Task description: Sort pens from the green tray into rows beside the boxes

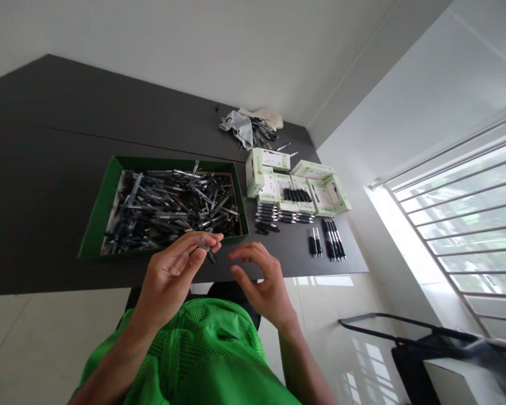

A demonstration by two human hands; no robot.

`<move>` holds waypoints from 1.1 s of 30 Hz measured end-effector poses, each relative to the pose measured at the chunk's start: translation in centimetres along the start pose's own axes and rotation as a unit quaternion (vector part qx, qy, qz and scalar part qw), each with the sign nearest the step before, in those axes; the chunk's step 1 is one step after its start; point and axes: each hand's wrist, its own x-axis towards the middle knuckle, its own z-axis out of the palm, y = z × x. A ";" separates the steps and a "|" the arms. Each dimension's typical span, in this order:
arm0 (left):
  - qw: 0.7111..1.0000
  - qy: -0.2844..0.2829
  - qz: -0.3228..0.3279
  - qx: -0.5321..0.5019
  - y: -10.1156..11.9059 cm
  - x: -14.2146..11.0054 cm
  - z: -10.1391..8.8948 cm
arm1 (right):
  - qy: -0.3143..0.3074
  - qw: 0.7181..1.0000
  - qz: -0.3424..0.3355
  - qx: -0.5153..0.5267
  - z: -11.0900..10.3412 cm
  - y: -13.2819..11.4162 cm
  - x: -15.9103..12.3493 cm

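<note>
Between the thumb and fingers of my left hand is a clear and dark pen, partly covered by the fingers. To its right, my right hand holds nothing; its thumb and fingers are apart, a short way from the pen. Just beyond both hands stands a green box heaped with loose pens, many of them clear with dark parts.
Pale green cartons stand right of the box, one holding black pens. Rows of pens and longer black pens lie in front. Cloths sit at the back of the dark table. A black chair is lower right.
</note>
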 end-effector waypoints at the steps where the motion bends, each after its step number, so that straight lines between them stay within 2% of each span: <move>1: 1.000 -0.006 -0.005 0.003 -0.1 -0.1 0.1 | 0.009 1.000 0.000 -0.005 0.1 0.0 0.0; 6: 0.998 -0.047 -0.024 0.018 -0.1 -0.4 0.9 | 0.050 0.999 -0.002 -0.019 0.5 0.1 -0.1; 13: 0.997 -0.070 0.003 0.033 0.1 -0.6 1.8 | 0.065 0.998 -0.001 -0.022 0.6 0.4 -0.2; 33: 0.996 -0.087 -0.025 -0.005 -0.3 -0.9 2.2 | 0.047 0.997 -0.023 -0.053 0.3 0.5 -0.6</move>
